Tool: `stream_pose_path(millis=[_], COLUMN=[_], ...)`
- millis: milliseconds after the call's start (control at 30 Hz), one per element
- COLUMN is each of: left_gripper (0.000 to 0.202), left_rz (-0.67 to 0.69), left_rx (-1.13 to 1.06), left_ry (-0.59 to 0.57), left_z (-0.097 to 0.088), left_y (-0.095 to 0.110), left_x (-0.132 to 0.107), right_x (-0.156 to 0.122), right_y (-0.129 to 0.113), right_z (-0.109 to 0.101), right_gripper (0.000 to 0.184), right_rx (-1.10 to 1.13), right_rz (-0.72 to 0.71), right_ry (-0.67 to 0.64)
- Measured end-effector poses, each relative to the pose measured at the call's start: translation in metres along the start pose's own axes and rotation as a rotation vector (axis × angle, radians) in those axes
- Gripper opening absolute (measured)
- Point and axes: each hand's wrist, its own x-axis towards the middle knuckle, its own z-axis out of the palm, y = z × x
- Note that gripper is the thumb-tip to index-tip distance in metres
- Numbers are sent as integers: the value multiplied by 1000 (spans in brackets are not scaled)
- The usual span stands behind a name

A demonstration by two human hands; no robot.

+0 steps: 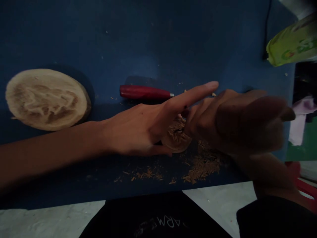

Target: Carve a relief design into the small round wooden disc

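A small round carved wood piece (177, 137) lies on the blue table top, partly covered by my hands. My left hand (141, 129) grips it from the left, thumb along its near edge and index finger stretched out above it. From the right, my right hand (232, 122) is closed, somewhat blurred, with its fingers over the piece's right side. It appears to hold a carving tool, whose thin dark tip (178, 130) shows against the carved face; the rest of the tool is hidden. Just beyond my left hand lies a red-handled tool (146, 92), its working end hidden.
At the left lies a larger oval carved wood slab (48, 99). Brown shavings (201, 167) are scattered along the near side of the blue table (111, 49). A yellow-green packet (292, 44) and a dark cable (266, 29) are at the far right.
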Motion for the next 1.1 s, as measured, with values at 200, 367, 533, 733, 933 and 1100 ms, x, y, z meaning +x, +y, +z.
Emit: stream_pose_path(millis=[200, 367, 533, 733, 933, 1100], left_gripper=[99, 111, 98, 101, 108, 113], left_rz=[-90, -59, -49, -25, -52, -84], left_rx=[13, 45, 106, 130, 133, 147], left_ry=[44, -7, -5, 9, 49, 46], left_z=[-1, 1, 0, 1, 4, 3], left_y=[-3, -6, -2, -4, -8, -6], left_x=[-3, -6, -6, -5, -10, -12], right_x=[11, 25, 21, -4, -2, 2], right_y=[-11, -12, 4, -7, 3, 10], right_z=[-7, -7, -9, -8, -6, -9], right_gripper=[79, 81, 78, 82, 83, 81], right_rx=[-54, -69, 66, -2, 65, 169], right_rz=[-96, -219, -312, -136, -211, -268], right_ry=[-103, -234, -117, 26, 109, 69])
